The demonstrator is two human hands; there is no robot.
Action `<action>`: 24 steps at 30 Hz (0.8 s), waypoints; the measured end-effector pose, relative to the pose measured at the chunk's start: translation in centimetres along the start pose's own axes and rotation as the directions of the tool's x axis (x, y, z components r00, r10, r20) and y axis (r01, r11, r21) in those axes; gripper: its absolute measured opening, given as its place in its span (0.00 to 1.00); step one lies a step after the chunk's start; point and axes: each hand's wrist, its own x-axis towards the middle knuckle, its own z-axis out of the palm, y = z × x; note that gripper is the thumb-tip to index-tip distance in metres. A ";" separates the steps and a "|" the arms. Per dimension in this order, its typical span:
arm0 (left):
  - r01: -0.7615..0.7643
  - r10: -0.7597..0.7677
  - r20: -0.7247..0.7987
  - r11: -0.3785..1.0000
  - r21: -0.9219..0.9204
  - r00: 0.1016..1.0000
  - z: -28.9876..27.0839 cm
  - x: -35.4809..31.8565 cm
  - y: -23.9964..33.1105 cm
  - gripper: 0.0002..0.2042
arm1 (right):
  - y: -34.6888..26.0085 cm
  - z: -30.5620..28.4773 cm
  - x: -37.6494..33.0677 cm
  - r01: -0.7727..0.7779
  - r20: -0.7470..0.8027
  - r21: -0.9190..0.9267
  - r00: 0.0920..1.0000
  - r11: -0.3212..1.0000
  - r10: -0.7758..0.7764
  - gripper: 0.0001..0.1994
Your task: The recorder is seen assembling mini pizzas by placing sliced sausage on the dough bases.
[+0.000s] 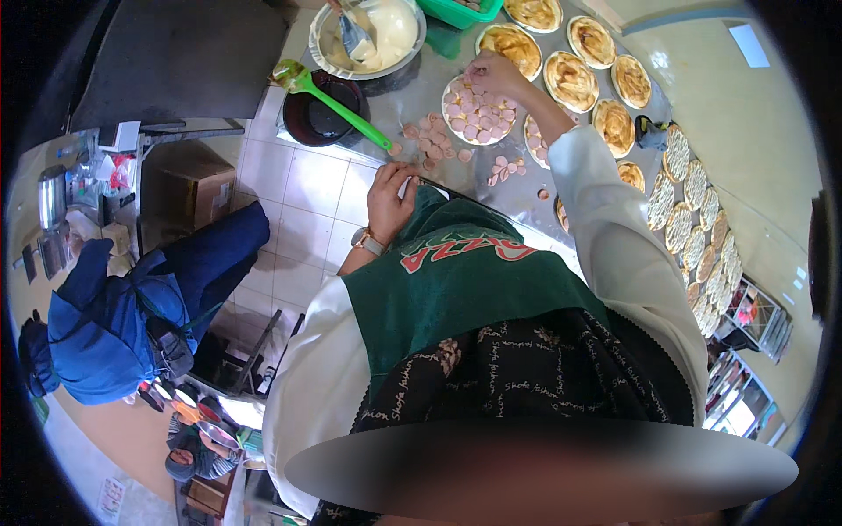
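Note:
A round pizza base (pixel 479 112) lies on the metal table, mostly covered with pink sausage slices. At its upper edge my right hand (pixel 498 75) reaches down with the fingers drawn together on a sausage slice; its fingertips are small and partly hidden. My left hand (pixel 391 203), with a watch at the wrist, rests at the table's near edge. Its fingers are curled, and whatever they may hold is hidden. Just beyond it lies a pile of loose sausage slices (pixel 432 138). Another base (pixel 536 145) with slices sits partly under my right forearm, near a smaller group of slices (pixel 505 168).
Several sauced bases (pixel 571 81) fill the table's right side. At the far left stand a bowl of cream-coloured sauce (pixel 395 35), a dark pot (pixel 317 118) and a green spatula (pixel 338 110). A green basket (pixel 460 10) sits behind. A person in blue (pixel 132 298) is at left.

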 end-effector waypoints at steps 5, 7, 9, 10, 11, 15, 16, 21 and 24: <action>0.038 -0.039 -0.042 0.999 -0.028 0.998 -0.3 -0.5 -1.2 0.06 | 2.0 0.4 1.8 -0.366 0.331 0.319 0.908 0.874 0.259 0.08; 0.054 -0.056 -0.051 0.998 -0.037 0.997 -0.4 -0.6 -1.3 0.06 | 2.3 0.3 2.0 -0.303 0.217 0.142 0.938 0.942 0.269 0.11; 0.074 -0.076 -0.057 0.997 -0.028 0.995 -0.5 -1.0 -1.5 0.06 | 1.1 0.2 2.3 -0.305 0.175 0.042 0.940 0.952 0.293 0.10; 0.081 -0.082 -0.061 0.996 -0.027 0.995 -0.6 -1.2 -1.6 0.06 | 0.5 0.1 2.5 -0.313 0.120 -0.056 0.941 0.948 0.318 0.10; 0.083 -0.084 -0.048 0.996 -0.023 0.995 -0.8 -1.1 -1.5 0.06 | 0.7 0.1 2.3 -0.316 0.118 -0.057 0.940 0.947 0.321 0.10; 0.085 -0.086 -0.047 0.996 -0.016 0.995 -0.6 -1.1 -1.6 0.06 | 0.1 -0.3 2.0 -0.292 0.083 -0.117 0.950 0.949 0.302 0.08; 0.089 -0.089 -0.049 0.996 -0.015 0.995 -0.6 -1.2 -1.8 0.06 | -0.5 -0.5 2.2 -0.291 0.125 -0.149 0.942 0.945 0.310 0.08; 0.101 -0.101 -0.029 0.995 0.019 0.994 -0.6 -0.8 -1.6 0.06 | -0.4 -0.6 2.2 -0.286 0.042 -0.144 0.955 0.947 0.295 0.06; 0.105 -0.105 -0.001 0.994 0.014 0.994 -0.4 -0.6 -1.8 0.06 | 0.0 0.0 2.2 -0.194 -0.022 -0.143 0.981 0.970 0.193 0.06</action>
